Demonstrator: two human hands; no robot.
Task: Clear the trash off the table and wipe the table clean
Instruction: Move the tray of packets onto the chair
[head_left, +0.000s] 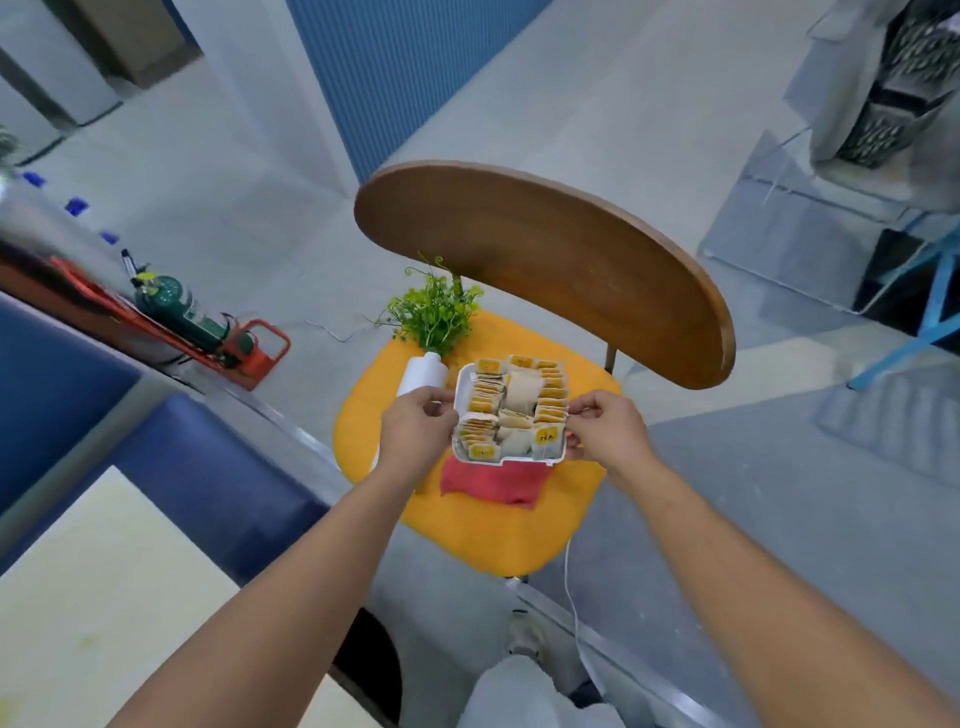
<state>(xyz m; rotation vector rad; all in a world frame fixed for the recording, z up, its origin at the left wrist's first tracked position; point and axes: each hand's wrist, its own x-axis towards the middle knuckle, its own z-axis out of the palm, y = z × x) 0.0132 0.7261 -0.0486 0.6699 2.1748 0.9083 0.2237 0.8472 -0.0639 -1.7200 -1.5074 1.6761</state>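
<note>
A white tray (458, 397) packed with several yellow-labelled tea bags is held over the yellow seat of a chair (483, 525). My left hand (415, 428) grips the tray's left rim and my right hand (605, 426) pinches its right rim. Under the tray's near edge a red cloth (493, 480) lies on the seat. Beside the tray's far left stands a white vase (423, 374) holding a green plant (436, 312). The pale table (88, 587) shows at the lower left.
The chair's brown wooden backrest (545, 260) rises behind the seat. A blue bench (171, 457) runs along the left. A green fire extinguisher in a red stand (202, 322) sits on the grey floor. A white cable (571, 597) trails below the seat.
</note>
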